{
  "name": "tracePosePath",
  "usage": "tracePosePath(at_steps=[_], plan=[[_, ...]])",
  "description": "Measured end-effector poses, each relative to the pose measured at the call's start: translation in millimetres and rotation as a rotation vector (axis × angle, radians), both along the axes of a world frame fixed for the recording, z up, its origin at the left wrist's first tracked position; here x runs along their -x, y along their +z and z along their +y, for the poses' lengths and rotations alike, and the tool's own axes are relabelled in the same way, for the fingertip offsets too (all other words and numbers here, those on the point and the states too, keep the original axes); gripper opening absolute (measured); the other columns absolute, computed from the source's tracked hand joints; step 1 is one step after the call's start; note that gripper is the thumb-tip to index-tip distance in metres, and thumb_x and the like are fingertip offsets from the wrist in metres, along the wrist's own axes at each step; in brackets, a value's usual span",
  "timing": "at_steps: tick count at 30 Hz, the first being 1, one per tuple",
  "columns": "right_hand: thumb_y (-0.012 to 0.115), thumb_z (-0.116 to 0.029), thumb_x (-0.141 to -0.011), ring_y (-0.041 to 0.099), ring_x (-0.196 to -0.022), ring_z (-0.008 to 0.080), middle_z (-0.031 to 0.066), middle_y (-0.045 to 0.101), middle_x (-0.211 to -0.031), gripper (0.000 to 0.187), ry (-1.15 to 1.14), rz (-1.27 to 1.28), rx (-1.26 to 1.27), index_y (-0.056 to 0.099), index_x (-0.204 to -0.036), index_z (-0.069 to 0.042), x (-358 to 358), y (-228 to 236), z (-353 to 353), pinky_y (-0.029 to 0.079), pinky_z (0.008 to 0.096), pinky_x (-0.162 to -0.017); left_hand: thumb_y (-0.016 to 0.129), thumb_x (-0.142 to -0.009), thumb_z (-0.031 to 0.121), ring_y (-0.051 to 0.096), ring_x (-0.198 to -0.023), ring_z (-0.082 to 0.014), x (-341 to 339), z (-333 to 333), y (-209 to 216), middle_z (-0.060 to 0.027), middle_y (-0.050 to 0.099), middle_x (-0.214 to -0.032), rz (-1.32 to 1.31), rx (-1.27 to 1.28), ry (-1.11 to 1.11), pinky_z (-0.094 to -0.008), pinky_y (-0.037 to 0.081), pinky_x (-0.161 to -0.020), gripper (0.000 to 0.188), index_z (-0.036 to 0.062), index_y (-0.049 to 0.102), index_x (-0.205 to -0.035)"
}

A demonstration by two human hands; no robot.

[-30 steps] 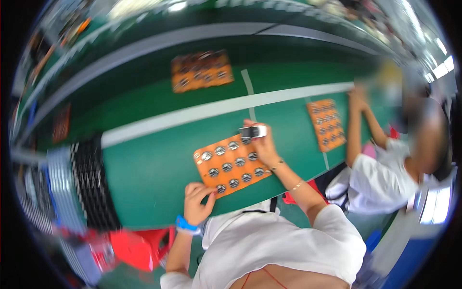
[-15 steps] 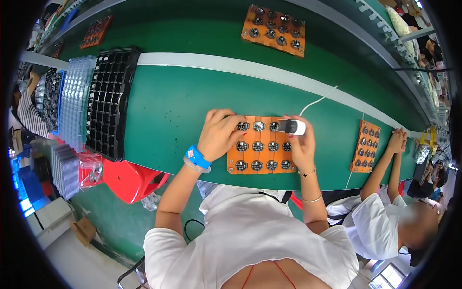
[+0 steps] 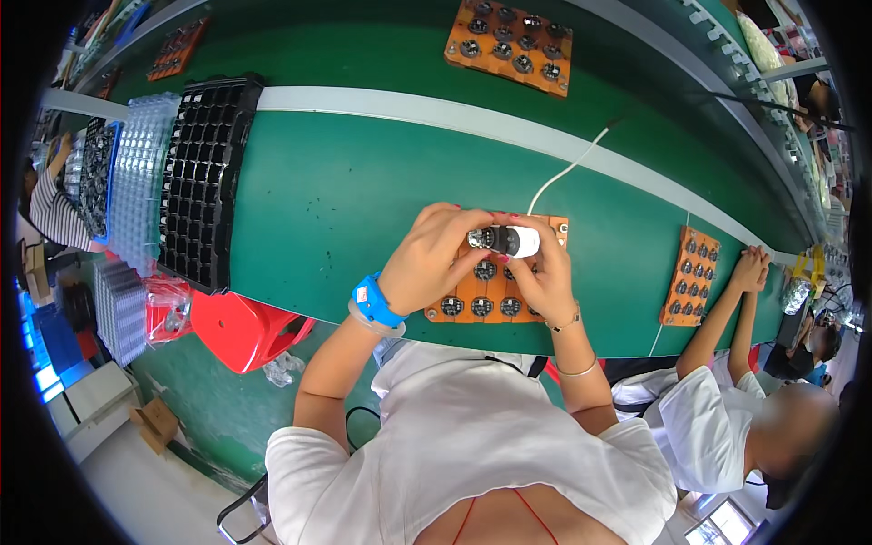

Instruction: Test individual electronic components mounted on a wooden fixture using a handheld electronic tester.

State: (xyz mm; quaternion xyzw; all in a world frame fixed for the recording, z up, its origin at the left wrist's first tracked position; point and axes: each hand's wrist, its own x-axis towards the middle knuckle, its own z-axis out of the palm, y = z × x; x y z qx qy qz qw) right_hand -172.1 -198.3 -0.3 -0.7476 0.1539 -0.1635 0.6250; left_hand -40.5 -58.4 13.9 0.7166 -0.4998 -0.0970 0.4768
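Note:
An orange fixture board lies in front of me, carrying rows of small round black-and-silver parts. My right hand is closed around a small white device with a dark end, trailing a white cord. At its dark end, my left hand pinches a round part above the board's far half. The part and the device meet or nearly meet; fingers hide the exact contact. Both hands cover much of the board's upper rows.
Left on the bench stand a black compartment tray and clear plastic trays. Another filled orange board sits beyond the pale strip. To the right, a person's clasped hands rest beside a further board. A red stool stands below.
My right hand has brought the corded device leftward to my left hand. The left hand has moved slightly right and now holds a round part up at the device's dark end.

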Motion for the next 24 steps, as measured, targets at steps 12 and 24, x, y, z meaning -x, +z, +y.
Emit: tracePosePath(at_steps=[12,24], plan=[[0.054,0.009,-0.083,0.056,-0.110,0.0206,0.0147,0.057,-0.121,0.039,0.002,-0.056,0.213,0.048,-0.120,0.001,5,-16,-5,0.049,0.0299,-0.087,0.076,-0.072,0.009,0.060,-0.092,-0.0294,8,-3,2,-0.0095,0.066,-0.100,0.005,-0.011,0.081,-0.0363,0.047,-0.086,0.045,0.0038,0.054,-0.111],[0.062,0.003,-0.078,0.058,-0.106,0.0274,0.0119,0.062,-0.114,0.038,-0.015,-0.080,0.073,0.056,-0.114,-0.004,3,-8,-4,0.045,0.0346,-0.092,0.074,-0.075,0.010,0.061,-0.094,-0.0285,3,-2,7,-0.0097,0.067,-0.103,0.046,-0.025,-0.001,-0.0390,0.043,-0.091,0.050,0.0034,0.049,-0.117]])
